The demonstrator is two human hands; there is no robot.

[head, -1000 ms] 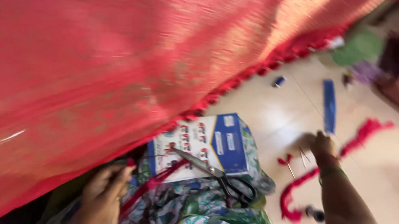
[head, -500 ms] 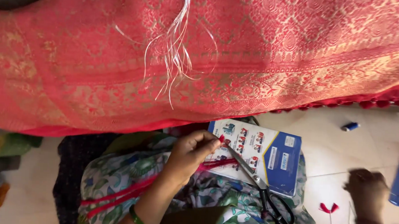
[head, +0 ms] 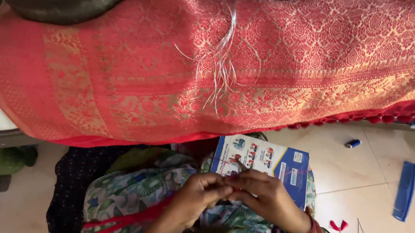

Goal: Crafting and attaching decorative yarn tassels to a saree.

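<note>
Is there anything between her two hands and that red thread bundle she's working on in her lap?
Nothing visible. The left hand and right hand meet right over the lap, fingertips together on the red thread bundle, which trails off to the left. The blue booklet lies just behind the hands, and the red patterned cloth hangs farther beyond.

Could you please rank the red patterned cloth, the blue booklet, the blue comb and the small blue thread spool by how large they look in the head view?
1. Red patterned cloth, by far the largest.
2. Blue booklet, partly covered by the hands.
3. Blue comb.
4. Blue thread spool, smallest.
</note>
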